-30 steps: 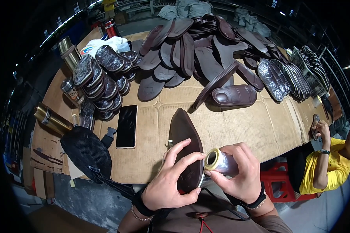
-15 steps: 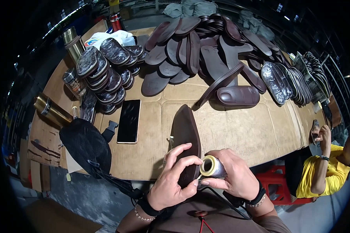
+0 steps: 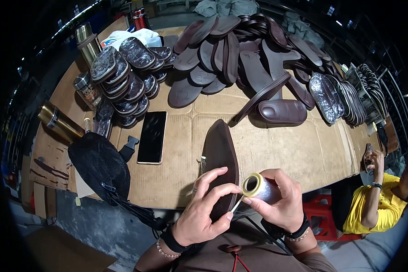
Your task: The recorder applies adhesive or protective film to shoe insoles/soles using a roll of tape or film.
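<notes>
A dark brown shoe sole stands on its edge over the near part of the table, gripped between the fingers and thumb of my left hand. My right hand is wrapped round a small roll of clear film with a yellowish core, its open end facing the sole. A narrow pale strip of film stretches from the roll toward my left thumb, close to the sole's lower end. On the sole's left side a small light tab sticks out.
Loose brown soles are heaped at the back. Film-wrapped soles are stacked at the left and right. A phone, a black mesh bag and a gold flask lie left. A person in yellow sits right.
The film roll has moved slightly right and away from the sole in my right hand, baring more of the strip between them. My left hand keeps its hold on the sole.
</notes>
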Demonstrator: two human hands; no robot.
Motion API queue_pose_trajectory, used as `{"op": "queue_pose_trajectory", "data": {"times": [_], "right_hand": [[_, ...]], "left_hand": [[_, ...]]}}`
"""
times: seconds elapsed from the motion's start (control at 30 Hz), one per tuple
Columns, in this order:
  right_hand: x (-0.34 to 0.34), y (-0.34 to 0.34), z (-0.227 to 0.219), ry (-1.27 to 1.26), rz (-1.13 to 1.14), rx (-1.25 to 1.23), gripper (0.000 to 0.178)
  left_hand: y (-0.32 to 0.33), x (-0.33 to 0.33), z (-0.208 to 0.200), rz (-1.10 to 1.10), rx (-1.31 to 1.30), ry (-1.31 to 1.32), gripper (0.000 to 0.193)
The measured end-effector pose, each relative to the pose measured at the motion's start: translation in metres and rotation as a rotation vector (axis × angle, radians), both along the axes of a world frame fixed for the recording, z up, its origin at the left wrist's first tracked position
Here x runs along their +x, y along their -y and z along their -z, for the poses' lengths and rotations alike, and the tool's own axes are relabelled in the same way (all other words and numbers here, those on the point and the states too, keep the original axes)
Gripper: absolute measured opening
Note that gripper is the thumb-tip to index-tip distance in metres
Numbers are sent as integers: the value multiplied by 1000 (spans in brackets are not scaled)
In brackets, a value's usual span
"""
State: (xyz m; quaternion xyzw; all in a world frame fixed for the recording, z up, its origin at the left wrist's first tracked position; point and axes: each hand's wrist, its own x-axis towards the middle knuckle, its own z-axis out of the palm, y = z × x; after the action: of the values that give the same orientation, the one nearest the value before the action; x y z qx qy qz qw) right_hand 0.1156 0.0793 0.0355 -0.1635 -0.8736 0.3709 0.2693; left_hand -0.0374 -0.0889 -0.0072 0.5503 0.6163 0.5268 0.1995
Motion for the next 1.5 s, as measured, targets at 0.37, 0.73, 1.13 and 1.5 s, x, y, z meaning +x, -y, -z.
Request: {"op": "queue_pose_trajectory", "data": {"times": [0.37,0.73,1.13,1.5], "right_hand": [[-6,6,1,-45,89,112,45],[-2,17,1,5,170,149,45],[2,21,1,-138,179,128,44],[13,19,-3,-253,131,249,43]], "left_hand": [[-3,5,-1,-5,-9,23,59],[-4,10,6,-36,-8,-45,58],[-6,12,11,-68,27,-59,61],[-10,15,3,-98,23,-72,71]]}}
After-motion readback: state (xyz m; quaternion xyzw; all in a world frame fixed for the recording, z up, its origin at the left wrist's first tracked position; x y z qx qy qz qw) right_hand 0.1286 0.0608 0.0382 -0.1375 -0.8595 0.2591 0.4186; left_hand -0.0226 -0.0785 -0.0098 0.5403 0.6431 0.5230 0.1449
